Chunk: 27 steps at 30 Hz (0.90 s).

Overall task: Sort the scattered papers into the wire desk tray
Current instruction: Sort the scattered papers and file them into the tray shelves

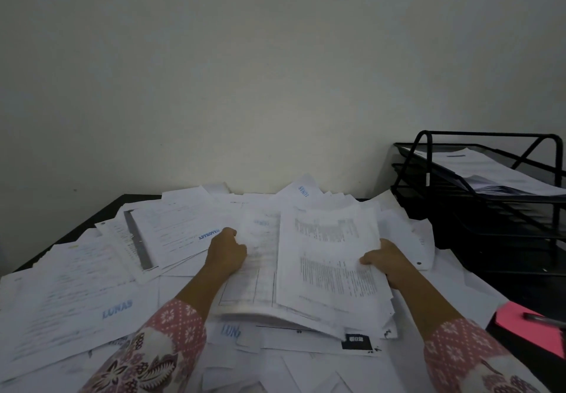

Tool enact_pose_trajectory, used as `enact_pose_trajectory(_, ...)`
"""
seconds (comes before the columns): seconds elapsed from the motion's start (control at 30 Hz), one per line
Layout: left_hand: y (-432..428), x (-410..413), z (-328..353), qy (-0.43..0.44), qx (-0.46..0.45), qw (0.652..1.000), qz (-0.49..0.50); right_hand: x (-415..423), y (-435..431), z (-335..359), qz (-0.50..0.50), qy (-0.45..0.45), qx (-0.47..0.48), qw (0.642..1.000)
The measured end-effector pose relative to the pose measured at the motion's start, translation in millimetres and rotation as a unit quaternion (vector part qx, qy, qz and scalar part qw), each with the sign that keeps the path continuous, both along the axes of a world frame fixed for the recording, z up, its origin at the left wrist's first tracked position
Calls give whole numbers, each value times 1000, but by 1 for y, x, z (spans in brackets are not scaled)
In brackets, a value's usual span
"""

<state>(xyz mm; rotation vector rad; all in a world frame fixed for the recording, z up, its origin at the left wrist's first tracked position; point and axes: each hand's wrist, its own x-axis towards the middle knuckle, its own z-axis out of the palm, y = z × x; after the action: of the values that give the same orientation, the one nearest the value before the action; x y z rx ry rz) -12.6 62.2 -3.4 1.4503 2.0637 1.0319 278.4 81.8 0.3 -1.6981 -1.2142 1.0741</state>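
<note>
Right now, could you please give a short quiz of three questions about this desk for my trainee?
1. True or false: the top level of the tray already holds papers.
2. Which hand grips the stack at its right edge? A) left hand B) right hand
3. Fill in: the pink pad lies at the ____ edge of the view, with a pen on it.

Key: 1 true; 2 B; 3 right.

White printed paper sheets [92, 285] lie scattered across the desk; the black tiered wire tray [477, 209] at right holds some.
</note>
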Motion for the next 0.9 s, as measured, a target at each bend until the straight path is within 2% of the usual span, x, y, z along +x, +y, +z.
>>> enact_pose_trajectory(0.13,0,-8,-1,50,3,998,34,24,2,2,-80,-29,49,995)
enact_pose_trajectory(0.33,-2,-17,-2,65,6,997,53,40,3,14,-133,24,120,984)
enact_pose_trajectory(0.5,-3,-31,4,82,12,993,85,44,9,25,-176,59,143,972)
enact_pose_trajectory(0.67,1,-41,8,37,51,994,85,43,11,32,-173,119,142,967)
enact_pose_trajectory(0.8,5,-34,9,-38,93,994,44,34,11,35,-140,155,131,969)
enact_pose_trajectory(0.9,5,-16,15,-105,89,990,9,21,8,34,-91,173,131,972)
